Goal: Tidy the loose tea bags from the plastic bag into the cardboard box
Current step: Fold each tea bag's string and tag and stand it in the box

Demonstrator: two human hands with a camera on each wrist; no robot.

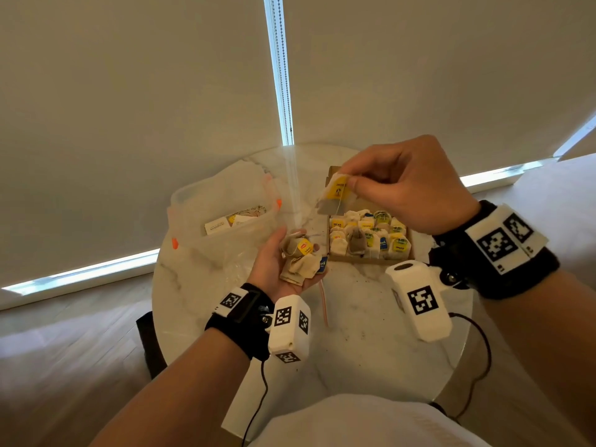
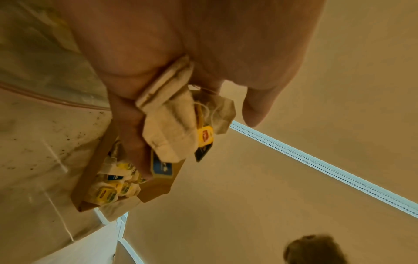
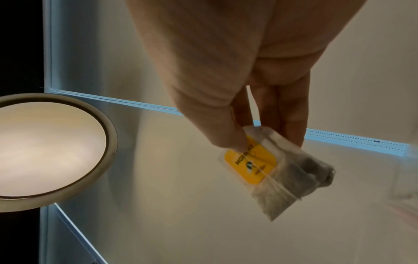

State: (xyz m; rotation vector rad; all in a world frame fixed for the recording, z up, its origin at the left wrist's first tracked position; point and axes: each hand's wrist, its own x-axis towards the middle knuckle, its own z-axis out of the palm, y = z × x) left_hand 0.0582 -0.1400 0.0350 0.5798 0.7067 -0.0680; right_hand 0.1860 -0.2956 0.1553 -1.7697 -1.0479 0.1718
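Nearest the person, the left hand [image 1: 274, 269] lies palm up over the middle of the round, white marble-patterned surface [image 1: 354, 317], which is speckled with dark crumbs. Its fingers [image 2: 133, 135] curl loosely round a bunch [image 1: 298, 261] of crumpled, beige paper tea bags with thin strings and small rectangular tags, yellow and dark blue.

Just right of that hand the box [image 1: 335, 258] sits on the surface, a shallow brown cardboard tray with an upright flap at its far side. It is packed with soft, pale bags standing in rows, yellow and blue tags showing on top.

Above the box's far left corner the right hand [image 1: 403, 185] is raised, thumb and fingers [image 3: 291, 121] pinching the top of a single tea bag [image 1: 333, 196]. It hangs free: a thin, translucent pouch with dark leaf inside, a glossy yellow tag against it and a fine string across it.

On the left half of the surface, toward the far edge, the plastic bag [image 1: 219, 201] lies slack and crinkled, clear with orange marks along its rim, and a few flat white packets [image 1: 222, 224] lie inside.
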